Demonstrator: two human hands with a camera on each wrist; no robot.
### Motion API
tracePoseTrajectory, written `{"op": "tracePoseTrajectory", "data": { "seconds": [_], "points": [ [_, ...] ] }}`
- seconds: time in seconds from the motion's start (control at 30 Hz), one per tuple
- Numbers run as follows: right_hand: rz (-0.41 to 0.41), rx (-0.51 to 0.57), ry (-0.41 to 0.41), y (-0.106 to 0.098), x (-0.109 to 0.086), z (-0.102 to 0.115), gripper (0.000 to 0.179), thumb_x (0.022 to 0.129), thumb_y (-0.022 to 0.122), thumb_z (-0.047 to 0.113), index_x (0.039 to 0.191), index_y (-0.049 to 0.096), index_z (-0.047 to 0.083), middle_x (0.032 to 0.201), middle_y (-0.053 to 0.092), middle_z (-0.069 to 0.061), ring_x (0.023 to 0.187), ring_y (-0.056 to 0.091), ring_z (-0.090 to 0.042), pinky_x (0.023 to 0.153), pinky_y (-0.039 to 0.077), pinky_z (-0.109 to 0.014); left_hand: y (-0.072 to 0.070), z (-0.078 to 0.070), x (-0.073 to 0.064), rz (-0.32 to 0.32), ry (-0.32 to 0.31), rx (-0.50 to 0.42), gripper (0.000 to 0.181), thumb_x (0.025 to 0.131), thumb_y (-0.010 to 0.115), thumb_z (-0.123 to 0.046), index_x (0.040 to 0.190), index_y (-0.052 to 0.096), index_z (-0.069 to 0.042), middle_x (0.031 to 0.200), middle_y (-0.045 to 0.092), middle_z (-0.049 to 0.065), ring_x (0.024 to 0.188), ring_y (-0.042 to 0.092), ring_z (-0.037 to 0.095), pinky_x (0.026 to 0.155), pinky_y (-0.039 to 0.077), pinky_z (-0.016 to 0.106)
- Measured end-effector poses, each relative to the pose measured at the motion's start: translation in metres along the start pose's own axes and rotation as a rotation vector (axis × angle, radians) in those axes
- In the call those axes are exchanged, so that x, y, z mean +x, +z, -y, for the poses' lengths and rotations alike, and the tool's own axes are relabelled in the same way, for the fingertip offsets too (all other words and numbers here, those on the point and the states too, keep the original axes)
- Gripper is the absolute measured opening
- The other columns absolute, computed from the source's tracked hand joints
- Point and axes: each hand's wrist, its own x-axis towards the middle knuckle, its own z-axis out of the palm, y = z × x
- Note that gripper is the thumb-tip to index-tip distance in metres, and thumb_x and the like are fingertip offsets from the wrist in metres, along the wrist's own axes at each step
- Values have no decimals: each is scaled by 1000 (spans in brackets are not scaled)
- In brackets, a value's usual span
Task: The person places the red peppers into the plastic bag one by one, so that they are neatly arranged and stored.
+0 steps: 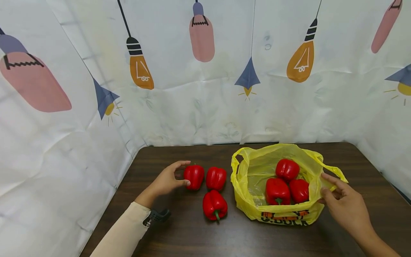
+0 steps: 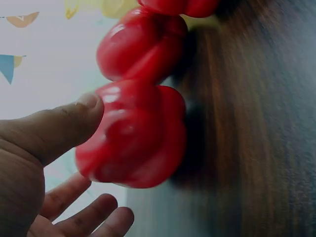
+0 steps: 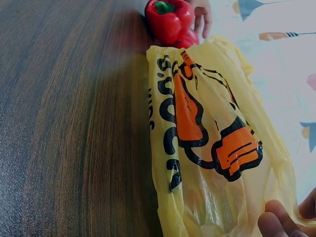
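My left hand (image 1: 167, 181) reaches round the leftmost red bell pepper (image 1: 194, 177), fingers spread. In the left wrist view the thumb overlaps this pepper's side, while the other fingers stay loose; contact is hard to tell. Close by lie a second bell pepper (image 1: 216, 178) and, nearer the front, a third one (image 1: 214, 205) with its green stem forward. My right hand (image 1: 348, 207) pinches the right rim of a yellow plastic bag (image 1: 240, 194), which stands with its mouth wide. Inside sit three more bell peppers, one at the back (image 1: 287, 170) and two before it.
The dark wooden table (image 1: 179, 235) reaches back to a white curtain (image 1: 199, 103) printed with lamps. The bag's loop handle (image 1: 236, 162) sticks up on its left side. A dark band (image 1: 157, 216) is at the left wrist.
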Motion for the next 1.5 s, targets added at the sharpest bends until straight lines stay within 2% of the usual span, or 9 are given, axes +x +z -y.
{"op": "tracePoseTrajectory", "data": {
  "seconds": [0.2, 0.37, 0.63, 0.93, 1.13, 1.5],
  "points": [
    [-5, 5, -14, 0, 0, 1, 45, 105, 59, 17, 146, 54, 1, 77, 72, -8, 64, 70, -10, 38, 34, -32, 5, 10, 0, 57, 12, -17, 81, 81, 90, -15, 151, 49, -15, 148, 50, 11, 129, 55, 35, 97, 55, 46],
    [-13, 12, -19, 1, 0, 1, 44, 104, 59, 16, 145, 55, 0, 77, 72, -8, 63, 70, -10, 38, 34, -32, 9, 13, 0, 67, 28, -21, 87, 78, 92, -13, 152, 47, -17, 149, 47, 12, 130, 53, 34, 97, 55, 46],
    [8, -4, -8, -1, -1, -1, 46, 106, 57, 21, 147, 53, 2, 74, 72, -5, 61, 68, -15, 40, 35, -32, 14, 13, 1, 31, 51, 0, 87, 77, 92, -11, 151, 48, -17, 159, 39, 12, 132, 51, 33, 94, 56, 44],
    [1, -1, 0, -1, -1, -3, 46, 106, 58, 21, 148, 52, 2, 78, 73, -7, 64, 70, -11, 40, 36, -32, 18, 12, 0, -9, 26, -59, 83, 75, 93, -8, 148, 53, -19, 148, 50, 10, 126, 56, 35, 83, 60, 36],
    [-9, -5, -14, -1, -1, -3, 46, 105, 58, 18, 147, 53, 2, 79, 73, -9, 64, 69, -10, 40, 37, -31, 14, 0, -2, -27, 43, -126, 82, 75, 92, -6, 146, 55, -20, 148, 50, 11, 124, 57, 39, 80, 61, 33],
    [-15, 7, -27, 0, 0, -3, 45, 104, 59, 16, 146, 54, 0, 81, 74, -11, 64, 70, -9, 38, 36, -32, 5, -41, -2, 22, 113, -231, 82, 77, 91, -5, 148, 52, -21, 149, 48, 11, 118, 62, 40, 81, 62, 38]
  ]
}}
